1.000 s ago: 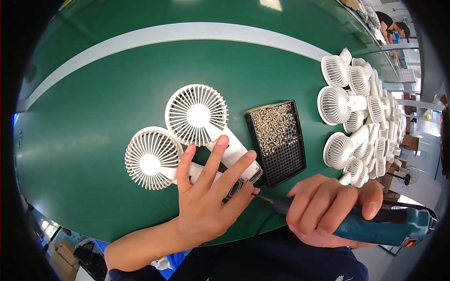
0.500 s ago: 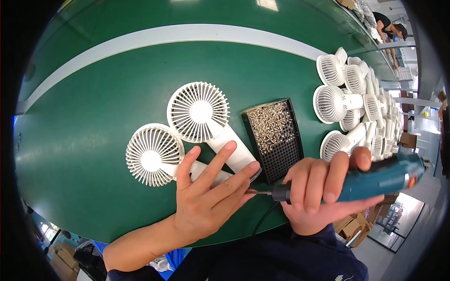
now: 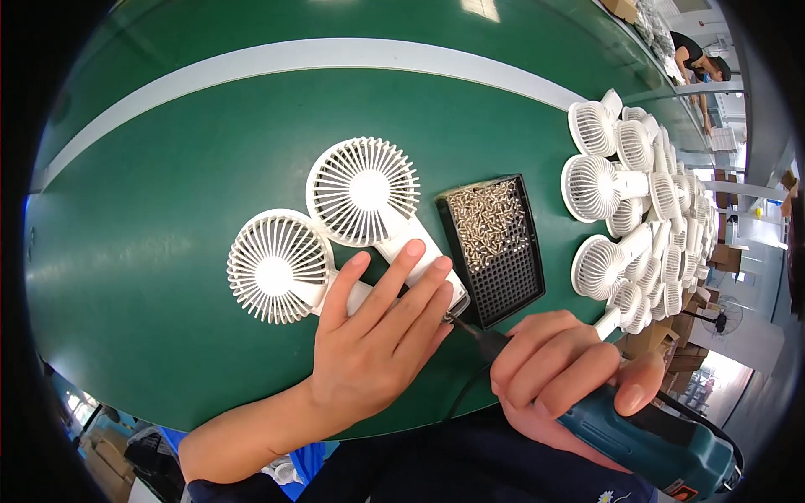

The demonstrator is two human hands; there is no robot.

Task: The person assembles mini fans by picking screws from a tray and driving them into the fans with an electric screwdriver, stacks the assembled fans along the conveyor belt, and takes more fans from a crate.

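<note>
Two white handheld fans lie on the green table. The upper fan (image 3: 367, 191) and the lower fan (image 3: 273, 277) both point their handles toward me. Across these handles my left hand (image 3: 360, 360) rests with fingers stretched out, hiding most of the lower handle. My right hand (image 3: 558, 369) is wrapped round a teal electric screwdriver (image 3: 650, 444). Its thin bit meets the end of the upper fan's handle, close to my left fingertips; a screw there is too small to make out. Right of that handle stands a black perforated tray (image 3: 511, 295) with many small screws (image 3: 488, 222).
A crowded group of white fans (image 3: 591, 180) covers the table's right side. A pale strip (image 3: 369, 53) crosses the green table (image 3: 151, 251) at the back. Cardboard boxes and a standing fan are beyond the right edge. Another person (image 3: 698, 60) works at the far right.
The screwdriver has swung from nearly level to slanting, its rear end now lower right. Its bit has moved up to the upper handle's end. Both fans have shifted slightly away from me.
</note>
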